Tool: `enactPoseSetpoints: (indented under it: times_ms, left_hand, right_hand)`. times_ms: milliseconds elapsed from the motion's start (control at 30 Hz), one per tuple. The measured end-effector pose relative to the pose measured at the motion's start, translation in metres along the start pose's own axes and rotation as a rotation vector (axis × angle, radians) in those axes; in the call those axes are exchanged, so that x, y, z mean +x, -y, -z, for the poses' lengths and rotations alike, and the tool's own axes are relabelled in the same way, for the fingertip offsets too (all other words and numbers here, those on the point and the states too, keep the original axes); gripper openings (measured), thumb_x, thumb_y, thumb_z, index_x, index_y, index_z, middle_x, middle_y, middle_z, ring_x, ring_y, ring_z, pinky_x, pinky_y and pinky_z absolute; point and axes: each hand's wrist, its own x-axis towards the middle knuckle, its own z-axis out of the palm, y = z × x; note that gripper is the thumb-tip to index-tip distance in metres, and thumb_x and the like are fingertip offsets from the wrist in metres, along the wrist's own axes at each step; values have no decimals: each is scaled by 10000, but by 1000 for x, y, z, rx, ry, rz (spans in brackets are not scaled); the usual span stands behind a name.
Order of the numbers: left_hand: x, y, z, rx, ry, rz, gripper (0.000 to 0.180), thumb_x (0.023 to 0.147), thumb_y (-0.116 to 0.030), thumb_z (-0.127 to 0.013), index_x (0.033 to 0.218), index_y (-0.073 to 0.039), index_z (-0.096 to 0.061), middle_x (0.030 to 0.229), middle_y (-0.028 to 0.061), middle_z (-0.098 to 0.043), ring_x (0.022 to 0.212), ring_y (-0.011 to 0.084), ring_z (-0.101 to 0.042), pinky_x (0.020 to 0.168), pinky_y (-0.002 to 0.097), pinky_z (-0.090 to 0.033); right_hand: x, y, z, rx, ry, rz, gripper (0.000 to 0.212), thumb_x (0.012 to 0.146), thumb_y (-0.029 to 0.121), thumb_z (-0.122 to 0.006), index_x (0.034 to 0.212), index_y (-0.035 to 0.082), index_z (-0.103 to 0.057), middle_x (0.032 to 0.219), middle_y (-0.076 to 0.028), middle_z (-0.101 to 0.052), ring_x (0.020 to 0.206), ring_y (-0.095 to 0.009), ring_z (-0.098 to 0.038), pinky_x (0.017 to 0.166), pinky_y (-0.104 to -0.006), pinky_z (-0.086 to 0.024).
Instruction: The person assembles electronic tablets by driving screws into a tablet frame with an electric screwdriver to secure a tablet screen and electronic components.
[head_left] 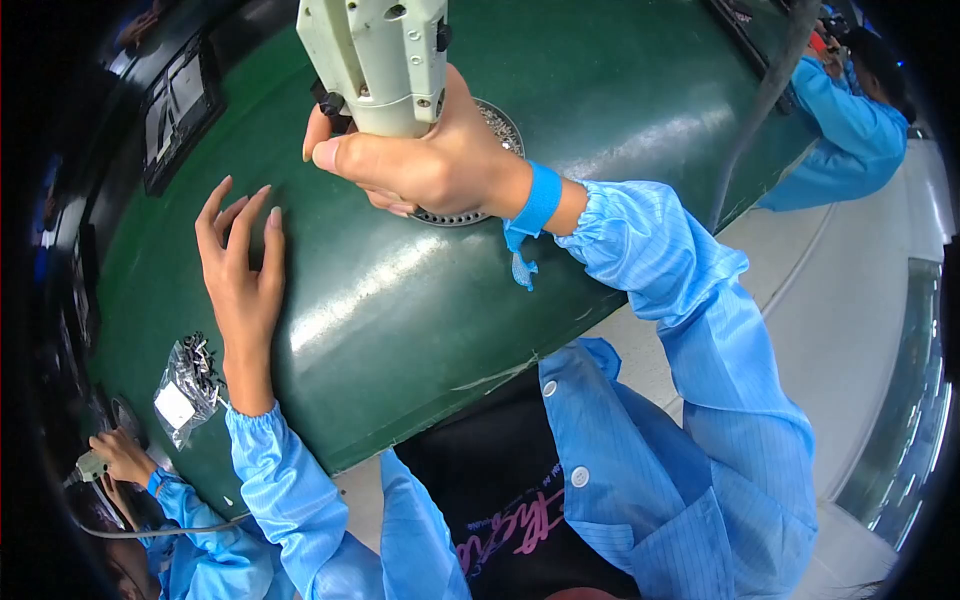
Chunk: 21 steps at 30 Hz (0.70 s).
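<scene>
My right hand (435, 168) is wrapped round the lower end of a pale grey-green electric screwdriver (378, 70), whose body rises past the top edge; its bit is out of sight. Under that hand a round metal dish (458, 218) with a perforated rim shows in part. Small metal pieces (503, 128), looking like screws, lie in it. A blue band (541, 198) circles my right wrist. To the left, my left hand (242, 265) hovers over or rests on the green tabletop (350, 280), fingers spread and holding nothing.
A clear plastic bag (185, 400) of small dark parts lies beside my left forearm. Dark flat frames (180, 115) line the far left. A grey cable (765, 105) hangs at the upper right. Co-workers in blue sit at lower left (200, 520) and upper right (845, 130).
</scene>
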Motion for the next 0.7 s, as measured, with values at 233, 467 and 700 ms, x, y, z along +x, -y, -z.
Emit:
enactPoseSetpoints:
  times_ms: [233,467,700]
  left_hand:
    - [1,2,2,3,-23,-19,256,906,-111,-686,1157,-61,-697,1333,164,-536,1099,265,-634,874,369,-524]
    - [0,-1,0,-21,-30,-39,255,900,-103,-689,1150,-51,-694,1338,168,-518,1075,263,-641,866,369,-531]
    - [0,0,-3,-53,-61,-56,238,895,-99,-691,1126,-42,-694,1327,175,-506,1027,263,-652,786,364,-564]
  right_hand:
    - [-3,0,-3,-73,-14,44,169,800,147,-714,876,-1,-680,779,-51,-689,730,-117,-643,668,-293,-524]
    - [-5,3,-3,-67,11,19,247,812,169,-722,990,0,-689,878,-80,-709,823,-142,-668,737,-294,-530]
    - [-6,16,-8,-145,47,56,315,822,183,-733,1084,16,-682,931,-87,-713,871,-151,-673,768,-303,-534]
